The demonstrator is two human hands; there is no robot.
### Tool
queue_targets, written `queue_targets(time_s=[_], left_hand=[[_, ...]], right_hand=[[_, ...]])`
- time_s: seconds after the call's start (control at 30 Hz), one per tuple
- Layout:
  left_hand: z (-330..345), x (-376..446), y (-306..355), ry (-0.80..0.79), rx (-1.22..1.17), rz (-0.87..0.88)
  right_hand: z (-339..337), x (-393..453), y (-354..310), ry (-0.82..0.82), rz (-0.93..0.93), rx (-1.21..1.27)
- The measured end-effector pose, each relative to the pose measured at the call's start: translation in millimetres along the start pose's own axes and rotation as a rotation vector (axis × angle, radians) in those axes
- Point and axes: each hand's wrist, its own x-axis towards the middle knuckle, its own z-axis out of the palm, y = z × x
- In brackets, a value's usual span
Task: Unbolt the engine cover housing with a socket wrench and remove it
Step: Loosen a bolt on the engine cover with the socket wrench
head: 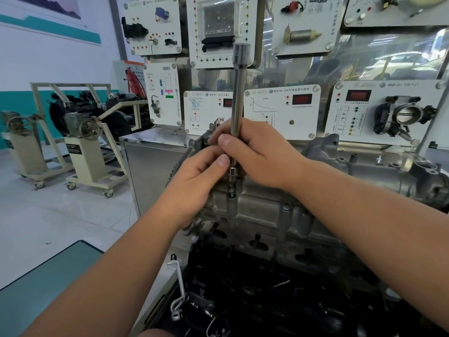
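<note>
At the middle of the view, on top of a dark engine block, sits the grey cast-metal engine cover housing, a long ribbed aluminium casting with bolt bosses along its edge and round ports at its far right end. A polished steel socket wrench extension bar stands upright over the housing's left end, its wider socket end pointing up and its lower tip just above a small bolt seated in a boss. The right hand wraps its fingers around the lower part of the bar and grips it. The left hand comes in from the left, its thumb and fingers pinching the bar's narrow bottom end just below the right hand; the two hands touch. Behind the engine stand white training display panels with red readouts and mounted parts. To the left, on the pale tiled floor, cream wheeled engine stands are parked well apart from the hands.
</note>
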Motion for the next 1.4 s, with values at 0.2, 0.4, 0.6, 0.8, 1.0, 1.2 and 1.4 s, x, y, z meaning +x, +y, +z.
queue_targets(time_s=[0.2,0.4,0.6,0.8,1.0,1.2,1.4], left_hand=[[-2.0,-0.3,-3.3,0.001,0.034,-0.029],[5.4,1.7,-0.6,0.017,0.03,0.022],[-1.3,-0.9,1.0,-0.061,0.094,-0.002],[5.1,1.9,0.0,-0.069,0.078,0.06],[0.2,1.5,-1.4,-0.033,0.086,0.0],[-0.9,2.4,-3.1,-0.026,0.083,0.009],[3.2,1.9,4.2,-0.028,0.068,0.022]], right_hand=[[-2.1,-1.6,1.2,-0.076,0.012,0.007],[-1.2,-1.2,0.6,0.063,-0.036,-0.04],[-2.4,0.3,2.4,-0.016,-0.001,-0.031],[-1.5,-2.4,1.4,0.009,-0.05,-0.02],[0.9,0.3,4.9,-0.036,-0.019,-0.027],[-0.1,0.3,3.1,-0.07,0.02,-0.028],[-1.1,-0.8,1.5,0.041,-0.03,-0.083]])
